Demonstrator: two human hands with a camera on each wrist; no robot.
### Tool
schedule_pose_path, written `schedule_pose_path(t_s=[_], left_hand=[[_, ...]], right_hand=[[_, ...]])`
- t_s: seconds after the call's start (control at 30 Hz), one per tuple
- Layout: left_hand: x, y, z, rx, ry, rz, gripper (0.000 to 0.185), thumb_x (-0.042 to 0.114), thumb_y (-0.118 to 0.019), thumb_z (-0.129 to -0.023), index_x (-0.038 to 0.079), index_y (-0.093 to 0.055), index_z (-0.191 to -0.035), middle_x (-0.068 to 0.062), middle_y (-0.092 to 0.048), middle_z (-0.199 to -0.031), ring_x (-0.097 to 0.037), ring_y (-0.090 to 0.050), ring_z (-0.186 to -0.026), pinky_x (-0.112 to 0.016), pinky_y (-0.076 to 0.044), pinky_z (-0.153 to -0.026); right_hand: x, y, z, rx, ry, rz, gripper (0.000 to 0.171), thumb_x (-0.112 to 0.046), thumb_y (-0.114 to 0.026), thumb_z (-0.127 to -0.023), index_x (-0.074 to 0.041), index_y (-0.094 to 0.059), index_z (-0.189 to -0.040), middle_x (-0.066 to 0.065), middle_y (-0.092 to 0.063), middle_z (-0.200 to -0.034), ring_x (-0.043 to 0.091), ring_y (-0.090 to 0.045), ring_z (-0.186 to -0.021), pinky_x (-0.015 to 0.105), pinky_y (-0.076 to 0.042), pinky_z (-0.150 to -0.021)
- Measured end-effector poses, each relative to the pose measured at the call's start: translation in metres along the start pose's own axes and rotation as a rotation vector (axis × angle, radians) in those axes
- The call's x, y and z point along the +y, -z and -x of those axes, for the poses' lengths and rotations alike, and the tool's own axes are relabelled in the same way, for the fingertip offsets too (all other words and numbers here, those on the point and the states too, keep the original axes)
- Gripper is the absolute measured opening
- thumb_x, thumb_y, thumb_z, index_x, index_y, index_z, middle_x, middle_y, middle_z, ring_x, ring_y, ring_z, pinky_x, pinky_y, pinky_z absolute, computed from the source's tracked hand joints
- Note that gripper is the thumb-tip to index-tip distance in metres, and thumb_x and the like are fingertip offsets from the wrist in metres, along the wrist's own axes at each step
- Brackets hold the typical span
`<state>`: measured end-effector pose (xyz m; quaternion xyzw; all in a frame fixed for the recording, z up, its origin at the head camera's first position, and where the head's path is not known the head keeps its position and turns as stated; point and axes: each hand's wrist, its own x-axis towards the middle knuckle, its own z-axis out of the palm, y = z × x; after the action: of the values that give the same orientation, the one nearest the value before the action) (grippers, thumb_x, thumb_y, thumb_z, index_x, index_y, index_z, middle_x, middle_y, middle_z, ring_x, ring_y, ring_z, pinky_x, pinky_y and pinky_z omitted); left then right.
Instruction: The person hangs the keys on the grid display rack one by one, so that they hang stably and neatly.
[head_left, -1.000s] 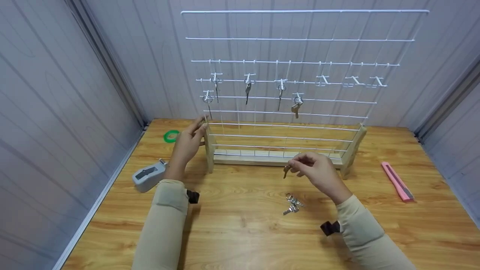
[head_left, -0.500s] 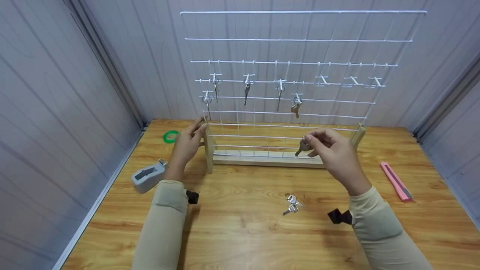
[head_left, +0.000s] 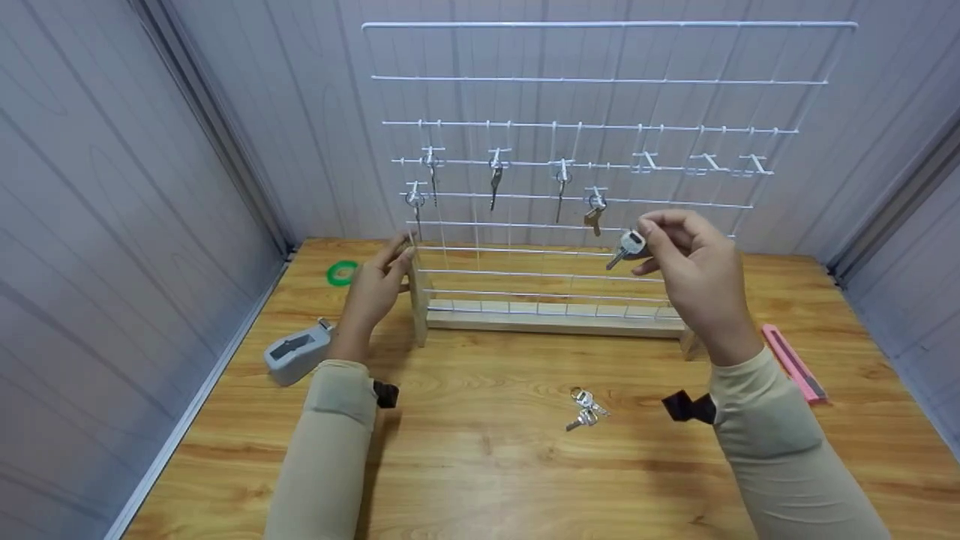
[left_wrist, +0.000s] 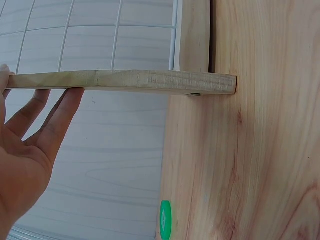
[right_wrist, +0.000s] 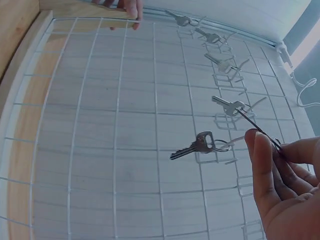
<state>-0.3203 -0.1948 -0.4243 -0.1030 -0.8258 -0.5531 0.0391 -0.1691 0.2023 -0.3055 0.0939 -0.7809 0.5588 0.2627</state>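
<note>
My right hand (head_left: 701, 281) pinches a silver key (head_left: 630, 244) by its head, in front of the right part of a white wire grid rack. In the right wrist view this key (right_wrist: 254, 122) appears edge-on, a thin dark line from the fingertips. Several keys hang by rings from the rack's hooks, among them a brass-coloured key (head_left: 593, 219). My left hand (head_left: 373, 291) holds the rack's left wooden post (left_wrist: 150, 80), with fingers on its outer side and the thumb at the other face. Loose keys (head_left: 586, 410) lie together on the table.
Three bare hooks, one of them a white hook (head_left: 707, 159), stand at the grid's upper right. A grey tape dispenser (head_left: 298, 354) and a green tape roll (head_left: 342, 273) lie at left. The pink utility knife (head_left: 787, 352) lies at right, partly behind the right wrist.
My right hand has lifted the key up and to the right, from low near the rack's base to beside the lower grid wires. The left hand has stayed on the post.
</note>
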Motion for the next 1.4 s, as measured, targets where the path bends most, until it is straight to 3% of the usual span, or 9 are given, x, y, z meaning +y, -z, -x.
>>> schedule_pose_path(t_s=[0.07, 0.3, 0.67, 0.97, 1.23, 1.4], left_hand=[[0.0, 0.0, 0.0, 0.001, -0.002, 0.004, 0.054, 0.042, -0.055, -0.112, 0.028, -0.045, -0.164, -0.02, -0.059, -0.157, -0.039, -0.065, -0.138, -0.048, -0.067, -0.1], [-0.002, 0.0, -0.001, 0.004, -0.013, -0.001, 0.056, 0.047, -0.055, -0.111, 0.029, -0.046, -0.163, -0.021, -0.059, -0.156, -0.039, -0.066, -0.136, -0.049, -0.067, -0.099], [-0.003, 0.0, -0.001, -0.001, -0.024, -0.004, 0.06, 0.051, -0.056, -0.11, 0.027, -0.046, -0.164, -0.02, -0.057, -0.158, -0.039, -0.064, -0.138, -0.05, -0.067, -0.101], [-0.002, 0.0, -0.001, 0.001, 0.006, 0.016, 0.056, 0.049, -0.056, -0.111, 0.032, -0.047, -0.163, -0.017, -0.057, -0.159, -0.037, -0.064, -0.139, -0.047, -0.067, -0.102], [-0.003, 0.001, -0.002, -0.002, 0.008, 0.01, 0.058, 0.053, -0.056, -0.109, 0.032, -0.047, -0.163, -0.016, -0.058, -0.159, -0.038, -0.063, -0.14, -0.045, -0.067, -0.101], [-0.002, -0.001, -0.003, 0.0, -0.001, 0.0, 0.057, 0.05, -0.056, -0.11, 0.029, -0.047, -0.163, -0.019, -0.058, -0.158, -0.038, -0.064, -0.139, -0.047, -0.067, -0.101]], right_hand=[[-0.004, 0.002, -0.003, 0.023, 0.001, -0.01, 0.024, -0.019, -0.067, -0.108, 0.003, -0.07, -0.117, -0.009, -0.078, -0.093, 0.008, -0.075, -0.074, 0.024, -0.068, -0.069], [-0.014, 0.004, -0.015, 0.102, 0.027, -0.057, 0.019, -0.018, -0.066, -0.108, -0.002, -0.07, -0.117, -0.004, -0.08, -0.094, 0.011, -0.077, -0.069, 0.026, -0.068, -0.066], [-0.015, -0.001, -0.038, 0.235, 0.04, 0.054, 0.024, -0.021, -0.065, -0.108, -0.001, -0.069, -0.121, -0.004, -0.077, -0.093, 0.009, -0.075, -0.069, 0.021, -0.066, -0.064], [-0.003, -0.004, -0.056, 0.155, -0.063, 0.098, 0.025, -0.017, -0.061, -0.11, -0.001, -0.065, -0.128, 0.013, -0.079, -0.108, 0.005, -0.075, -0.072, 0.018, -0.066, -0.066], [0.006, -0.005, -0.056, 0.118, -0.083, 0.049, 0.026, -0.015, -0.059, -0.111, -0.001, -0.062, -0.132, 0.003, -0.076, -0.104, 0.006, -0.076, -0.075, 0.021, -0.068, -0.068], [0.01, 0.003, -0.043, 0.107, -0.094, 0.087, 0.033, -0.022, -0.057, -0.112, -0.004, -0.058, -0.139, 0.0, -0.076, -0.107, 0.007, -0.077, -0.08, 0.02, -0.067, -0.071]])
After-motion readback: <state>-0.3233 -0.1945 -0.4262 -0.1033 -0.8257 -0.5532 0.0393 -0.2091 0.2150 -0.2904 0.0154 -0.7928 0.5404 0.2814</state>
